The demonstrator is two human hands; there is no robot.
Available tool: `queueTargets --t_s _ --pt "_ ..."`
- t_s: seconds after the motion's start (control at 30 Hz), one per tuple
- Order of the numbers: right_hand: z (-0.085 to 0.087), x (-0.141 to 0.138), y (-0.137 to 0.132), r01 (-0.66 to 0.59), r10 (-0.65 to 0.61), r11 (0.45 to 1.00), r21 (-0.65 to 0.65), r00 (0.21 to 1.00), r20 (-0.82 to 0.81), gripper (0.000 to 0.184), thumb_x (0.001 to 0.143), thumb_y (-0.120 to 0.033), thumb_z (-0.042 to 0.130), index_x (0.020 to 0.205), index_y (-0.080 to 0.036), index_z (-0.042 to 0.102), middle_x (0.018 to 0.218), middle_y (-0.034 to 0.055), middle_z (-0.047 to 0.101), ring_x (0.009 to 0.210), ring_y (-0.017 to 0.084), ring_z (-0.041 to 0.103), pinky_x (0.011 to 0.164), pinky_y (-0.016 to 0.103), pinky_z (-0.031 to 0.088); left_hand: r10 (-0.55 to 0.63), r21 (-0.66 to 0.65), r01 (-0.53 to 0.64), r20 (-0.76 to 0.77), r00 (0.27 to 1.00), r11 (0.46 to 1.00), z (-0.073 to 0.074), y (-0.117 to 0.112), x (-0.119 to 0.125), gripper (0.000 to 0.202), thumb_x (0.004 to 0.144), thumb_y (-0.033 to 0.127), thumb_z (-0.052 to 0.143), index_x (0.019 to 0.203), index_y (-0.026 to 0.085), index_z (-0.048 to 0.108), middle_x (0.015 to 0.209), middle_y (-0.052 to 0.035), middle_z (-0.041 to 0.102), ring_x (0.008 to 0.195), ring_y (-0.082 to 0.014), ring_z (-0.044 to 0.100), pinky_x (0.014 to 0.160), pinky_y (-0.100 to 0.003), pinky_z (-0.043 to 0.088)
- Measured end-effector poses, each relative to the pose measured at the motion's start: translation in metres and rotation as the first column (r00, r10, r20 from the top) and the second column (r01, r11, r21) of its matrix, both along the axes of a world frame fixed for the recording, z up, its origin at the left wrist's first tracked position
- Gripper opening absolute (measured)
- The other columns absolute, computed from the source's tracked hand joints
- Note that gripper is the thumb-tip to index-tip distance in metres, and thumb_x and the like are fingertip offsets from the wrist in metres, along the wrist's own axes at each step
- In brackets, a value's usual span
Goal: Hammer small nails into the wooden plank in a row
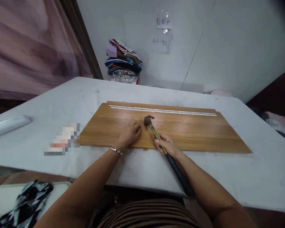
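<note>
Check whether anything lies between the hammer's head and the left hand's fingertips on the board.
Nothing visible does. The right hand grips the hammer, whose head sits just right of the left hand, curled on the wooden board; only bare wood shows between. Whether its fingers pinch anything is too small to tell.

Right hand (167,146) grips a hammer (161,139) with its head down on the wooden board (192,133), left hand (129,134) resting on the board beside it, all on the white desk (61,104).
</note>
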State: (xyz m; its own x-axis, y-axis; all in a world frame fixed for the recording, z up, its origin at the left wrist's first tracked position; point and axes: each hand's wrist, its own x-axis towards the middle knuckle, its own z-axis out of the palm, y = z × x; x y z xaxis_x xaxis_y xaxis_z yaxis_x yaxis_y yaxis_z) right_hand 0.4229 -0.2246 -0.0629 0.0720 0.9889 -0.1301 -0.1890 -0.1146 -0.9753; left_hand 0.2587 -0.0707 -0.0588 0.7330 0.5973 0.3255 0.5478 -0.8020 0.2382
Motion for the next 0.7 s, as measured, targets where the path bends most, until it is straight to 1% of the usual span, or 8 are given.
queueTargets --t_s 0.1,0.2,0.33,0.47,0.7 --pt "0.0013 0.0006 -0.0006 -0.001 0.001 1.0 -0.014 1.0 0.016 0.028 0.076 -0.035 0.06 0.094 -0.016 0.052 0.051 -0.0089 0.049 0.031 0.005 0.037 0.03 0.016 0.028 -0.029 0.003 0.029 0.026 0.999 1.0 -0.0033 0.0024 -0.0002 0.023 0.087 0.029 0.044 0.078 0.019 0.062 0.085 -0.0057 0.057 0.086 -0.018 0.052 0.08 -0.032 0.041" --pt "0.001 0.0016 -0.0011 -0.008 0.009 0.999 -0.031 0.999 0.04 0.027 0.076 -0.037 0.06 0.092 -0.017 0.051 0.051 -0.0086 0.05 0.031 0.004 0.037 0.031 0.017 0.029 -0.052 -0.017 0.053 0.055 0.997 0.998 -0.0044 0.003 -0.0008 0.022 0.086 0.028 0.045 0.076 0.019 0.063 0.084 -0.006 0.057 0.086 -0.0184 0.051 0.083 -0.034 0.04" --pt "0.0009 0.0014 -0.0011 0.004 -0.001 0.999 -0.04 0.998 0.055 0.029 0.076 -0.039 0.059 0.092 -0.017 0.051 0.05 -0.0088 0.049 0.031 0.005 0.036 0.031 0.017 0.029 -0.061 -0.041 0.064 0.069 0.996 0.997 -0.0009 0.0007 -0.0019 0.024 0.086 0.026 0.044 0.073 0.018 0.063 0.083 -0.0065 0.056 0.083 -0.0181 0.051 0.082 -0.034 0.041" --pt "0.0031 0.0 -0.0003 0.027 -0.025 0.999 -0.047 0.999 0.043 0.032 0.073 -0.04 0.06 0.093 -0.017 0.051 0.049 -0.0095 0.047 0.03 0.005 0.035 0.03 0.018 0.027 -0.051 -0.03 0.053 0.068 0.996 0.998 0.002 -0.0012 -0.0022 0.024 0.086 0.025 0.043 0.074 0.018 0.062 0.085 -0.0069 0.056 0.084 -0.018 0.05 0.081 -0.034 0.041" --pt "0.0021 0.0003 -0.0005 0.045 -0.045 0.998 -0.05 0.999 0.008 0.034 0.073 -0.039 0.061 0.095 -0.016 0.05 0.051 -0.0091 0.048 0.031 0.005 0.036 0.03 0.017 0.027 -0.063 -0.042 0.065 0.058 0.996 0.997 -0.0012 0.0006 -0.0022 0.024 0.086 0.024 0.043 0.074 0.018 0.062 0.084 -0.0069 0.056 0.085 -0.0184 0.05 0.081 -0.034 0.04"
